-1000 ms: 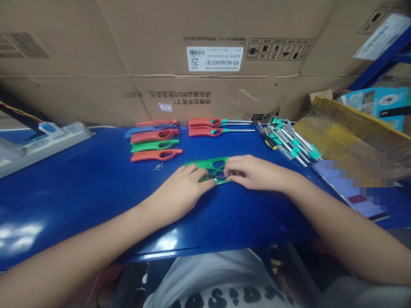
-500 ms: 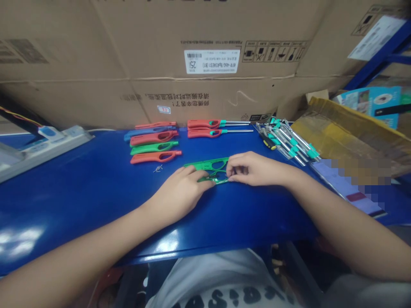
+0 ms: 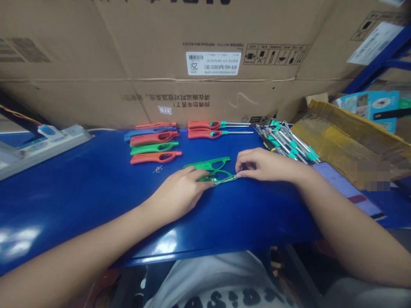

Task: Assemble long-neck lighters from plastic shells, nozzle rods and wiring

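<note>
A green lighter shell (image 3: 208, 164) lies on the blue table (image 3: 80, 188) in front of me. My left hand (image 3: 180, 192) rests flat on its left end, fingers pressing it down. My right hand (image 3: 263, 166) pinches the right tip of a thin green inner part (image 3: 224, 176) that sticks out of the shell. Tiny screws (image 3: 158, 169) lie just left of the shell.
Behind are red, blue and green lighter shells (image 3: 154, 143), two assembled red lighters (image 3: 215, 128), a pile of metal tubes with teal ends (image 3: 289, 143) and a screwdriver (image 3: 268, 143). A power strip (image 3: 45, 139) lies far left, a phone (image 3: 346, 188) at right, cardboard boxes (image 3: 160, 64) behind.
My right hand has slid to the right, drawing the thin green inner part out past the shell's right end. My left hand has stayed on the shell.
</note>
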Demonstrator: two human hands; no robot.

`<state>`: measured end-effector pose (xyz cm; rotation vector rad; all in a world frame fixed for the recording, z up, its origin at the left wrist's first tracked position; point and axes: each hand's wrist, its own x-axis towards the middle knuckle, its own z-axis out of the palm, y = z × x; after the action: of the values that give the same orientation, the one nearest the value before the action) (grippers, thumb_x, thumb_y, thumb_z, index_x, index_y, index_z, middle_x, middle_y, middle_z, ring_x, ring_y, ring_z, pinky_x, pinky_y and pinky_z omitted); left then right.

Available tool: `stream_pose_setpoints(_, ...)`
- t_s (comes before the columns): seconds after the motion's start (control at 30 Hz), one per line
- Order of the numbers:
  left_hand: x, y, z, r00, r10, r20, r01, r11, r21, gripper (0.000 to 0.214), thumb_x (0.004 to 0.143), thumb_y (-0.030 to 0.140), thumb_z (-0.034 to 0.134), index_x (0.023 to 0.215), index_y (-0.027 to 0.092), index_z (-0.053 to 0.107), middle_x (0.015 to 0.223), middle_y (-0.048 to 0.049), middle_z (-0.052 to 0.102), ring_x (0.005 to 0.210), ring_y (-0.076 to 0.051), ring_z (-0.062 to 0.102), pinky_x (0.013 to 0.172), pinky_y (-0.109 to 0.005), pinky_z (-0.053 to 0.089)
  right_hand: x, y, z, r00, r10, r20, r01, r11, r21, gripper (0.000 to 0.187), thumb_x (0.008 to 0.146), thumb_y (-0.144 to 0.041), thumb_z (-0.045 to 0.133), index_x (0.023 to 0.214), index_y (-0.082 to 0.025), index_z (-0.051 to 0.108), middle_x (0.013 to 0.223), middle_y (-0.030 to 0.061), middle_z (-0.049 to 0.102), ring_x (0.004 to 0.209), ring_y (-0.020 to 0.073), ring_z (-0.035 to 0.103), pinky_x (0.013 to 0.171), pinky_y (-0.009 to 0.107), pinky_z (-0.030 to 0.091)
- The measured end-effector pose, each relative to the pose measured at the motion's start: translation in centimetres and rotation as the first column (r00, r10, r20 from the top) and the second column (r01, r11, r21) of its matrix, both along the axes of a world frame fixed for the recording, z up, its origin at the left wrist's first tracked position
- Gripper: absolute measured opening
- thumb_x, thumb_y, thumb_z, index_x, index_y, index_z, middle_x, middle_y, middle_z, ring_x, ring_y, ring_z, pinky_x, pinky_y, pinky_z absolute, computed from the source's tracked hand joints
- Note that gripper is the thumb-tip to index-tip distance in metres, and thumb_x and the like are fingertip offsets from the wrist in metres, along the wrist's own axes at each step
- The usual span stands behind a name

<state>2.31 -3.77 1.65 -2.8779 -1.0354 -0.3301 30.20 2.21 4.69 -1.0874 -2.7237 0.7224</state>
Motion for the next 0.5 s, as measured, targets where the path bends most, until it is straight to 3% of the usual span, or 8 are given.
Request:
stream_pose_setpoints(0.23,-0.27,0.37,-0.05,1.0,0.001,0.02,-0.001,1.0,0.003,0.034,0.098,0.017,0.049,0.118,0.027,0.075,0.121,-0.0051,0.073,0.101,-0.026,0.067,0.087,-0.039,0.058,-1.02,0.12,-1.02,0.987,-0.16,0.011,0.161,0.987,-0.031,0.013,0.086,-0.028,0.07,0.078,-0.018,0.069,0.079,0.0028,0.07,0.07,0.0143,0.059,0.062,0.025,0.039)
stream_pose_setpoints(0.4,-0.26,0.39,0.26,1.0,0.0,0.001,0.0,1.0,-0.004,0.035,0.098,0.015,0.049,0.119,0.026,0.074,0.122,-0.0042,0.073,0.102,-0.025,0.069,0.085,-0.037,0.06,-0.77,0.13,-0.86,0.997,-0.074,-0.016,0.074,0.997,0.015,0.013,0.087,-0.026,0.068,0.079,-0.017,0.07,0.082,0.0034,0.07,0.072,0.0143,0.06,0.065,0.025,0.041)
stream_pose_setpoints(0.5,-0.1,0.18,0.36,0.999,0.017,-0.034,-0.017,1.0,-0.006,0.034,0.095,0.012,0.053,0.119,0.023,0.074,0.122,-0.0063,0.073,0.104,-0.026,0.07,0.088,-0.038,0.061,-0.69,-0.08,-0.74,0.998,-0.029,-0.052,0.03,0.999,0.025,0.007,0.086,-0.021,0.068,0.09,-0.016,0.071,0.085,0.0032,0.07,0.067,0.0122,0.057,0.063,0.024,0.042)
